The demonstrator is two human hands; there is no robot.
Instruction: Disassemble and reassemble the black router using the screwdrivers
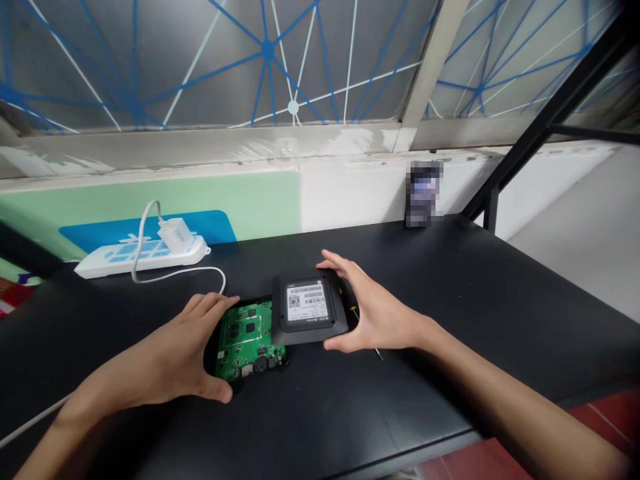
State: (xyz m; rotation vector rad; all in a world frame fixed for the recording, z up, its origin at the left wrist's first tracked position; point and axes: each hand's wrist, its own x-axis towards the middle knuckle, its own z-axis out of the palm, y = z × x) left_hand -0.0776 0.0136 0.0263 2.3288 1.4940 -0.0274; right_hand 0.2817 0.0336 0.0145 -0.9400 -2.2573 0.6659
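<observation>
A green circuit board point(250, 333) lies face up in a black lower housing on the dark table. My left hand point(200, 353) grips the left side of that housing, fingers at its far edge and thumb at the near one. Between the thumb and fingers of my right hand point(357, 310) is a black square cover point(309, 308) with a white printed label. The cover is held over the right part of the board and hides it. Behind my right hand, a thin screwdriver point(379, 354) with yellow on it lies partly hidden.
A white power strip point(105, 261) with a plugged-in charger point(176, 235) stands at the back left, its white cable point(185, 272) running across the table. A blurred upright phone-like object point(423, 195) leans against the wall at back right. A black metal frame point(520, 127) rises at right.
</observation>
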